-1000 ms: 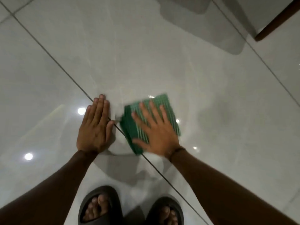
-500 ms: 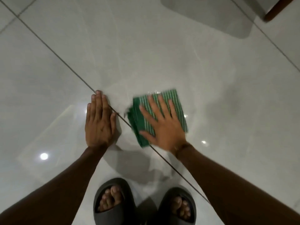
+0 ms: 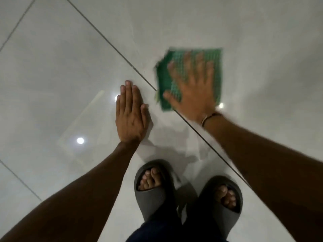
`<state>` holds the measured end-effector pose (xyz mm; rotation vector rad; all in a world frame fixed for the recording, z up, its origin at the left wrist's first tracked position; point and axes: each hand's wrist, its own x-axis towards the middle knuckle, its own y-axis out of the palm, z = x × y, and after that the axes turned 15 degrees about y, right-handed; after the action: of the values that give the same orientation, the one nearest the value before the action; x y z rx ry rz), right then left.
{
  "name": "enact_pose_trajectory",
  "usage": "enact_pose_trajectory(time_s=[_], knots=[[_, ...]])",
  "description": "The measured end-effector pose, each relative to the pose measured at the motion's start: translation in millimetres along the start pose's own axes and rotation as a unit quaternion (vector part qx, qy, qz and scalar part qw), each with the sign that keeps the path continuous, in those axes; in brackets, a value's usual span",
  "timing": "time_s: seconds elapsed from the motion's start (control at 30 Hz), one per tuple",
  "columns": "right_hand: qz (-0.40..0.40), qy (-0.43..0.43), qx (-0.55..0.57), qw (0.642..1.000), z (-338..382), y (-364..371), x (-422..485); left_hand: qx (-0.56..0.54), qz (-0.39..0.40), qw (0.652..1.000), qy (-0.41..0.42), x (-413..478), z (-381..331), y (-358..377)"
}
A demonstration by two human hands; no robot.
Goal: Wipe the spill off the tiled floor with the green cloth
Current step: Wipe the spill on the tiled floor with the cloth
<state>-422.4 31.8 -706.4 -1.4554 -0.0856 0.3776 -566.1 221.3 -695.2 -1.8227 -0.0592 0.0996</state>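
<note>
A folded green cloth (image 3: pixel 216 67) with pale stripes lies flat on the glossy pale tiled floor (image 3: pixel 262 49), right of a dark grout line. My right hand (image 3: pixel 194 91) presses down on the cloth with fingers spread; both are blurred by motion. My left hand (image 3: pixel 131 116) rests flat on the tile left of the grout line, fingers together, holding nothing. A faint wet sheen (image 3: pixel 176 137) shows on the tile between my hands and my feet; the spill's edge is hard to make out.
My feet in dark grey slides (image 3: pixel 153 194) stand at the bottom centre. A diagonal grout line (image 3: pixel 113 48) crosses the floor from upper left to lower right. Ceiling lights reflect as bright spots (image 3: pixel 80 140) on the tiles.
My right hand has slid the cloth to the right and away from me, farther from my left hand. The view has tilted down; my feet show more and the chair leg is gone.
</note>
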Motion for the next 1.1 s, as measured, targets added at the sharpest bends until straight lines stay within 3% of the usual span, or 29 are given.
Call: enact_pose_trajectory(time_s=[0.07, 0.2, 0.23, 0.3, 0.37, 0.43, 0.5, 0.57, 0.67, 0.77, 0.83, 0.93, 1.0, 1.1], knots=[[0.046, -0.126, -0.012, 0.991, 9.8, 7.0, -62.9, 0.010, -0.005, 1.000, -0.021, -1.8, 9.1, -1.3], [0.070, -0.158, -0.047, 0.984, -109.7, 10.5, -153.9, 0.016, 0.004, 1.000, -0.006, -6.0, 18.5, 3.3], [0.080, -0.124, -0.063, 0.987, -143.1, 3.3, -151.4, 0.016, 0.010, 1.000, -0.005, -6.1, 22.2, 3.2], [0.065, 0.021, -0.069, 0.995, -181.7, -13.6, -119.3, 0.012, 0.027, 0.999, 0.023, -8.3, 21.9, 5.0], [0.025, 0.162, -0.042, 0.986, -161.8, -20.9, -66.9, 0.026, 0.040, 0.997, 0.061, -8.8, 19.4, 6.3], [-0.009, 0.215, -0.020, 0.976, -105.9, -18.3, -28.5, 0.032, 0.047, 0.995, 0.079, -8.2, 21.8, 7.1], [-0.014, 0.166, -0.007, 0.986, -45.8, -8.1, -18.8, 0.044, 0.043, 0.995, 0.076, -8.3, 22.2, 5.8], [0.024, 0.020, -0.015, 0.999, -11.8, 2.6, -47.5, 0.052, 0.047, 0.995, 0.075, -7.8, 19.9, 5.6], [0.098, -0.182, -0.030, 0.978, -21.8, 9.8, -125.1, 0.053, 0.054, 0.995, 0.064, -6.3, 16.7, 3.2], [0.107, -0.188, -0.030, 0.976, -65.0, 1.0, -157.8, 0.060, 0.071, 0.994, 0.054, -5.9, 8.7, -0.6], [0.106, -0.136, 0.014, 0.985, -77.0, -10.3, -165.8, 0.055, 0.106, 0.992, 0.028, -6.2, 1.2, -8.9], [0.087, 0.119, 0.115, 0.982, -66.7, -34.2, -168.8, 0.020, 0.112, 0.992, -0.048, -9.4, -38.3, -27.3], [0.099, 0.298, 0.154, 0.937, -55.4, -50.4, -159.7, -0.042, 0.140, 0.988, -0.039, -12.2, -79.7, -42.6], [0.207, 0.448, 0.281, 0.823, -41.6, -87.5, -136.5, -0.125, 0.279, 0.952, 0.014, -19.7, -133.7, -58.2]])
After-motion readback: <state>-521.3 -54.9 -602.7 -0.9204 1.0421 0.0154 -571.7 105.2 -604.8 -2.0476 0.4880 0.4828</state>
